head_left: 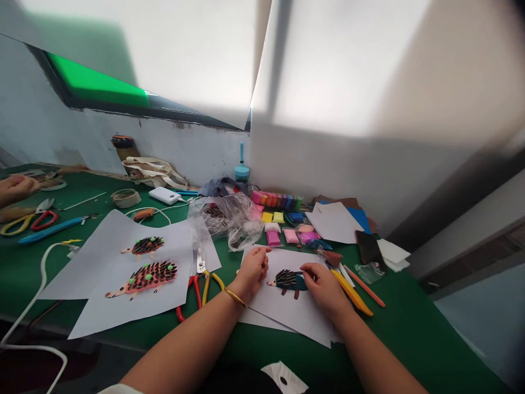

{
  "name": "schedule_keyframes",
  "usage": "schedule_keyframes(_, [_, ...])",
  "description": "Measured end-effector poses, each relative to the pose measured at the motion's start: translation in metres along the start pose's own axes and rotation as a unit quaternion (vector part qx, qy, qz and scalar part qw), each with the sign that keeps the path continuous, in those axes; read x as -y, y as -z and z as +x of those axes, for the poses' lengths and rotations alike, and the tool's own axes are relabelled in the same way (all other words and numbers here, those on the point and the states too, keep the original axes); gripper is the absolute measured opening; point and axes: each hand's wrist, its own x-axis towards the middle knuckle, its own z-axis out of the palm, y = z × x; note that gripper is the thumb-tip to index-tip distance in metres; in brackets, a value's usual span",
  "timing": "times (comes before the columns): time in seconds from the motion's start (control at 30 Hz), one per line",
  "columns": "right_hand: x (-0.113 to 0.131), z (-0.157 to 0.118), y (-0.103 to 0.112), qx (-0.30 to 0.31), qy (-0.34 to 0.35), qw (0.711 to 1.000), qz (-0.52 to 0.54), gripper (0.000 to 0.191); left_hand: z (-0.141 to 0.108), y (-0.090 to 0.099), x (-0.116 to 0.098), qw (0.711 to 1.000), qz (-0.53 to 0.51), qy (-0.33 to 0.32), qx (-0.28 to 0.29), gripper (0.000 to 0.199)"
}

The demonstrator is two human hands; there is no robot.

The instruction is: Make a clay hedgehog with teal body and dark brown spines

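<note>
A small hedgehog figure (292,280), with a blue clay body, dark spines over its front part and brown legs, lies on a white sheet of paper (283,309). My right hand (326,287) is at its rear, thumb and forefinger pinched together at the upper edge of the blue body; whatever they pinch is too small to name. Left of the figure, my left hand (255,268) is raised slightly over the paper with its fingers curled closed, hiding anything inside. A bracelet circles that wrist.
Red-and-yellow-handled scissors (202,282) lie left of my left forearm. Finished-looking hedgehogs (152,276) sit on paper farther left. Clay packets (273,236) and a plastic bag (229,213) lie behind. A yellow tool (353,293) is at right. Another person's hand (18,187) shows far left.
</note>
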Motion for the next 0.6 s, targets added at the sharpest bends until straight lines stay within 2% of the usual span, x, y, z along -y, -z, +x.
schedule_keyframes(0.1, [0.01, -0.003, 0.003, 0.019, -0.01, 1.0, -0.01, 0.022, 0.0, 0.0, 0.0, 1.0, 0.0, 0.001, 0.002, 0.028])
schedule_keyframes(0.23, [0.019, -0.004, 0.006, 0.021, 0.027, 0.999, -0.022, 0.021, -0.001, 0.0, 0.0, 1.0, 0.006, 0.001, 0.002, 0.028])
schedule_keyframes(0.47, [0.013, -0.003, -0.001, -0.009, -0.008, 1.0, -0.015, 0.032, -0.002, -0.001, 0.0, 1.0, 0.004, -0.003, 0.004, 0.029])
schedule_keyframes(0.6, [0.01, -0.003, -0.002, -0.019, 0.02, 0.999, -0.023, 0.035, -0.002, -0.001, 0.0, 1.0, 0.006, -0.004, 0.004, 0.031])
